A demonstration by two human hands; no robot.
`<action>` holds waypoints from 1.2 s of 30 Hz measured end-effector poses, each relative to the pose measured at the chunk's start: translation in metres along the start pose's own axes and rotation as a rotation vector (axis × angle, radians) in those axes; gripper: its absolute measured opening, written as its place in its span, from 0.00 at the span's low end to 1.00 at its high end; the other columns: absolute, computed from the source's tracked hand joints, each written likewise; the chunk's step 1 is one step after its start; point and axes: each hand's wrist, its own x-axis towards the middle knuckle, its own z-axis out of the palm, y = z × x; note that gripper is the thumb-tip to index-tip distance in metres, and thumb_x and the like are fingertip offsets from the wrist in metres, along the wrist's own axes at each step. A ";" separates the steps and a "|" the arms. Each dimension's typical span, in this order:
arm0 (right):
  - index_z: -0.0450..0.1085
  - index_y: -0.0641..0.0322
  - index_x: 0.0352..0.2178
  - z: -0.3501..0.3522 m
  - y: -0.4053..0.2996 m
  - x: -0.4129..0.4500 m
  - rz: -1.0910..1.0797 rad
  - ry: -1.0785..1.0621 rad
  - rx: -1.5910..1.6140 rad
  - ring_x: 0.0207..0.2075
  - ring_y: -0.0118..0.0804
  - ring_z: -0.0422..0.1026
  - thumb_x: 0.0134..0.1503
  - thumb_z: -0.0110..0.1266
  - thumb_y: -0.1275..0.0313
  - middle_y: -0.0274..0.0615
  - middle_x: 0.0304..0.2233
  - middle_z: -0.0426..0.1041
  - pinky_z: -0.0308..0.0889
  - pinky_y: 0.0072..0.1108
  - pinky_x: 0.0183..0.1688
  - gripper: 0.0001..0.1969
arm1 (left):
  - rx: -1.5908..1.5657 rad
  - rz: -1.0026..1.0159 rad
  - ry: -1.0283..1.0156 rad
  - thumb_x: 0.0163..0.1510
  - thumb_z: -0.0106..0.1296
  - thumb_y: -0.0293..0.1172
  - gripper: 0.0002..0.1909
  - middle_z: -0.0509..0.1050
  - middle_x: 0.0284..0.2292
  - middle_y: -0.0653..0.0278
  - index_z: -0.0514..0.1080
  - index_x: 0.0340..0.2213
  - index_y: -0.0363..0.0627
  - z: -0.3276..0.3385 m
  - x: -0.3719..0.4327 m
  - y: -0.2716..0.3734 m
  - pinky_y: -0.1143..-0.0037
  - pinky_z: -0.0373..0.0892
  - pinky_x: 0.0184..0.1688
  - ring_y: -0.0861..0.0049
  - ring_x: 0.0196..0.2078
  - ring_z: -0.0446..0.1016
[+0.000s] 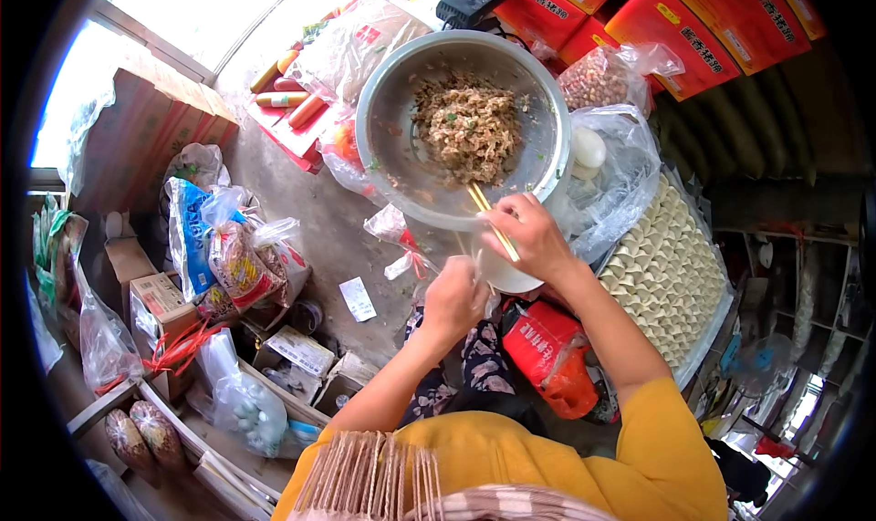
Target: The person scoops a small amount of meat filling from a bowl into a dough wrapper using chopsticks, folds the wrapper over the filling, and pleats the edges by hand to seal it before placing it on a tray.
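Observation:
A large metal basin holds a mound of minced filling flecked with green. My right hand grips a pair of wooden chopsticks at the basin's near rim, their tips reaching the filling's lower edge. Lower and to the left, my left hand has its fingers curled. Motion blurs it, so whether it holds something thin is unclear. A pale round item lies below my right hand, partly covered by it. To the right, folded dumplings fill a tray in close rows.
Clear plastic bags lie between basin and dumplings. Red printed boxes are stacked at the upper right. Sausages rest left of the basin. A red package is beside my legs. Bagged goods and cartons crowd the left.

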 end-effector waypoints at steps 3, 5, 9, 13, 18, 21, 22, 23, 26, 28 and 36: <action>0.72 0.60 0.35 0.007 0.017 0.020 0.132 -0.080 0.114 0.28 0.44 0.69 0.51 0.58 0.71 0.44 0.30 0.67 0.67 0.32 0.32 0.09 | -0.023 -0.089 0.055 0.48 0.53 0.25 0.13 0.73 0.31 0.55 0.67 0.37 0.37 -0.035 0.000 -0.007 0.72 0.70 0.33 0.66 0.30 0.74; 0.73 0.61 0.34 -0.002 0.012 0.029 0.150 -0.013 0.175 0.27 0.43 0.71 0.53 0.57 0.71 0.44 0.28 0.69 0.67 0.30 0.31 0.07 | -0.346 -0.474 0.051 0.47 0.50 0.23 0.13 0.73 0.32 0.54 0.67 0.38 0.37 -0.054 -0.006 -0.028 0.72 0.70 0.37 0.67 0.33 0.74; 0.74 0.63 0.29 -0.022 0.005 0.041 0.259 0.039 0.235 0.31 0.41 0.73 0.53 0.58 0.72 0.44 0.27 0.73 0.68 0.26 0.33 0.05 | -0.918 -0.665 0.221 0.47 0.47 0.21 0.14 0.73 0.33 0.61 0.67 0.38 0.36 -0.072 0.004 -0.036 0.79 0.71 0.38 0.76 0.34 0.74; 0.75 0.64 0.30 -0.001 0.023 0.037 0.166 0.046 0.211 0.30 0.39 0.73 0.52 0.58 0.73 0.43 0.27 0.73 0.67 0.25 0.33 0.05 | -1.155 -0.709 0.249 0.41 0.45 0.21 0.20 0.74 0.36 0.47 0.64 0.40 0.31 -0.075 0.016 -0.039 0.67 0.73 0.40 0.59 0.35 0.76; 0.75 0.65 0.30 0.001 0.028 0.031 0.364 -0.015 0.348 0.28 0.33 0.74 0.55 0.57 0.72 0.39 0.25 0.73 0.69 0.23 0.32 0.06 | -1.363 -0.740 0.122 0.50 0.44 0.25 0.24 0.73 0.44 0.48 0.62 0.50 0.30 -0.090 0.023 -0.038 0.70 0.68 0.51 0.64 0.46 0.74; 0.74 0.68 0.29 -0.001 0.035 0.026 0.703 -0.039 0.744 0.29 0.31 0.76 0.57 0.56 0.71 0.37 0.27 0.74 0.70 0.19 0.32 0.09 | -1.375 -0.745 0.127 0.55 0.44 0.29 0.22 0.72 0.45 0.49 0.62 0.50 0.30 -0.094 0.027 -0.034 0.70 0.67 0.52 0.64 0.48 0.72; 0.73 0.70 0.32 -0.009 0.037 0.028 0.798 -0.076 0.855 0.30 0.33 0.77 0.58 0.55 0.69 0.40 0.29 0.75 0.73 0.17 0.34 0.11 | -1.371 -0.742 0.127 0.55 0.44 0.29 0.22 0.72 0.45 0.49 0.62 0.50 0.30 -0.096 0.028 -0.032 0.70 0.67 0.52 0.64 0.48 0.72; 0.73 0.70 0.32 -0.012 0.043 0.026 0.796 -0.073 0.858 0.30 0.33 0.77 0.58 0.55 0.69 0.40 0.29 0.75 0.73 0.17 0.34 0.11 | -1.377 -0.758 0.155 0.57 0.44 0.30 0.22 0.72 0.46 0.50 0.62 0.50 0.30 -0.097 0.030 -0.029 0.70 0.66 0.53 0.65 0.49 0.72; 0.69 0.73 0.37 -0.016 0.066 0.008 0.952 0.062 1.254 0.32 0.38 0.78 0.59 0.53 0.66 0.45 0.30 0.75 0.76 0.22 0.36 0.15 | -1.421 -0.800 0.190 0.59 0.44 0.32 0.21 0.71 0.47 0.53 0.62 0.50 0.31 -0.100 0.040 -0.015 0.69 0.65 0.54 0.66 0.50 0.71; 0.69 0.73 0.37 -0.019 0.056 0.003 0.922 0.145 1.327 0.32 0.38 0.78 0.59 0.52 0.66 0.45 0.31 0.75 0.76 0.22 0.36 0.15 | -1.453 -0.822 0.224 0.60 0.44 0.33 0.20 0.71 0.47 0.54 0.62 0.50 0.31 -0.098 0.047 -0.012 0.69 0.65 0.54 0.66 0.50 0.70; 0.71 0.61 0.32 -0.043 -0.074 -0.004 0.022 0.326 0.107 0.31 0.36 0.75 0.52 0.60 0.72 0.43 0.31 0.73 0.73 0.22 0.34 0.07 | -1.772 -0.668 0.127 0.63 0.34 0.46 0.29 0.65 0.52 0.48 0.58 0.53 0.28 -0.085 0.088 0.001 0.63 0.58 0.61 0.58 0.56 0.64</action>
